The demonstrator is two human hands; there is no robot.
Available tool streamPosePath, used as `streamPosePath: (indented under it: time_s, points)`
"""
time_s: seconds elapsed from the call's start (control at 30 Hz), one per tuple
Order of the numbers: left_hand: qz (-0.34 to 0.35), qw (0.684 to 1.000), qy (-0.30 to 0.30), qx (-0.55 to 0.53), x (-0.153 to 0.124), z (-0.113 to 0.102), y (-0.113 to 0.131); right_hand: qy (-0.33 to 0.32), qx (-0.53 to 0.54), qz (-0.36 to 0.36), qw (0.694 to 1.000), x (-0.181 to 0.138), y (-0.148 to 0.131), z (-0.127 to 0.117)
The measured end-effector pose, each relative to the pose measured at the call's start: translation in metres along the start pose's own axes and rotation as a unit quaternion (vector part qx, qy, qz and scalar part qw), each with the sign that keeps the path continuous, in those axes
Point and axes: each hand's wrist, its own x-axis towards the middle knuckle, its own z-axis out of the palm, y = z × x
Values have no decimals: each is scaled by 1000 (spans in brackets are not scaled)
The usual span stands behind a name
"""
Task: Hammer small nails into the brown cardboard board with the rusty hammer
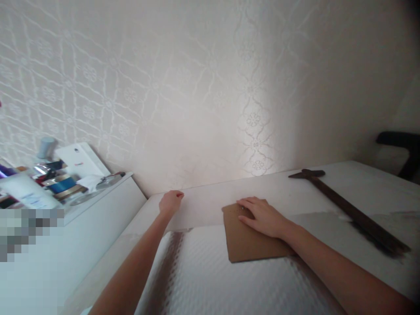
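My left hand (170,203) hovers near the back of the white surface, close to the wall. Its fingers are curled together, and what they hold, if anything, is too small to name. On a piece of brown cardboard (249,243) my right hand (262,215) lies with fingers stretched out and thumb apart. Small specks show on the cardboard beside those fingers. Part of the cardboard's right side is hidden under that hand and forearm. Beneath its front edge is a sheet of bubble wrap (210,271). A hammer (348,203) with a dark wooden handle rests to the right.
A white cabinet (108,218) stands at the left, crowded with a white box (82,158), a tube (31,192) and other small items. Patterned wallpaper (183,96) rises behind the white table (210,199). A black chair part (400,140) shows at the far right.
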Motion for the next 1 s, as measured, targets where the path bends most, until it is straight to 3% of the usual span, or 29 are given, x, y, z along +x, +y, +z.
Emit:
streamPosePath:
  time_s: [0.17, 0.43, 0.53, 0.63, 0.73, 0.83, 1.0]
  points:
    - [-45, 999, 15, 22, 0, 6, -28, 5, -1, 0, 1000, 0, 2, 2]
    - [-23, 999, 24, 23, 0, 8, -22, 0, -1, 2, 1000, 0, 2, 2]
    - [15, 998, 54, 2, -6, 8, -2, -1, 4, 7, 1000, -1, 1, 1]
    - [107, 991, 69, -44, -21, 6, 35, -2, 8, 13, 1000, -1, 0, 0]
    - [246, 964, 20, -100, -43, 2, 78, -3, 7, 24, 1000, -1, 1, 1]
    - [341, 931, -41, -121, -66, 0, 115, 6, 11, 22, 1000, -1, 3, 4]
    - [384, 917, -80, -80, -82, 5, 143, 19, 18, 12, 1000, 0, 5, 7]
